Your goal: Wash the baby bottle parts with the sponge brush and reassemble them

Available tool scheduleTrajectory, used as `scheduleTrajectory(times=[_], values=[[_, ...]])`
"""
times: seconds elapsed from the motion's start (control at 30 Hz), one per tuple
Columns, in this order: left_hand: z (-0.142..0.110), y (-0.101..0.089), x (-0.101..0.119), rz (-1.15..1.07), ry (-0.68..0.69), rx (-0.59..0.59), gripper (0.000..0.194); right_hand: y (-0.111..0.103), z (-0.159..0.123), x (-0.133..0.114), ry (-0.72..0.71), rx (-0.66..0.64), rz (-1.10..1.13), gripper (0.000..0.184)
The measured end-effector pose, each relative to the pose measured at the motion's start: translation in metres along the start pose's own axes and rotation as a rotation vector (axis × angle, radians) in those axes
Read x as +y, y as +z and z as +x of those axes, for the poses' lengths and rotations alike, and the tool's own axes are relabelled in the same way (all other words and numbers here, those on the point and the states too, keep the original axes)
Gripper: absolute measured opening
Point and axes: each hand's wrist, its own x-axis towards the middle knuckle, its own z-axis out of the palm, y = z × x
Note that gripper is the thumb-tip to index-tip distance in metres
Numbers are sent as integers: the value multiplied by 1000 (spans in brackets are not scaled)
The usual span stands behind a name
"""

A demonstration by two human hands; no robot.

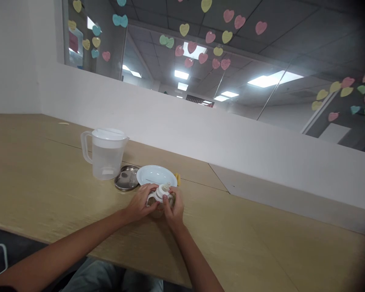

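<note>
Between my two hands is a baby bottle (160,194) with a white collar, side handles and a clear teat that points up and to the right. My left hand (142,202) grips its left side, fingers curled round the handle. On the other side my right hand (174,207) is closed round it, thumb against the white collar. Much of the bottle's body is hidden by my fingers. Just behind it lies a white bowl (156,173), partly covered by the bottle and hands.
Left of the bowl lies a round metal tray (126,180) with a small clear item on it. A lidded clear pitcher (108,156) holding liquid stands further left. Something yellow (178,179) shows at the bowl's right edge. A white wall (158,115) with a window borders the wooden table (63,190).
</note>
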Motion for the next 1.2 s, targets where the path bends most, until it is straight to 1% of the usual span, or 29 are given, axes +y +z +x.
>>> scheduleTrajectory(times=[0.13,0.3,0.4,0.53,0.7,0.9,1.0,1.07,1.2], values=[[-1,1,-1,21,6,15,42,0,1,-2,-3,-18,-11,14],[1,-1,1,15,15,4,38,-1,1,-3,-18,-33,-33,12],[2,-3,3,7,-1,-13,40,-2,2,-5,-38,-24,-43,9],[3,-4,3,-5,-2,-41,43,-3,2,-6,-46,3,-29,11],[4,-4,3,-10,7,-39,44,-3,-1,-4,-41,-23,14,14],[4,-5,5,9,19,-59,47,-4,-1,-3,-55,10,33,14],[2,-3,2,31,31,-43,52,-5,2,-5,-82,18,18,11],[0,0,-1,52,24,-11,55,-6,3,-7,-106,25,2,10],[-2,2,-3,72,31,31,46,-8,4,-9,-142,49,-28,12]])
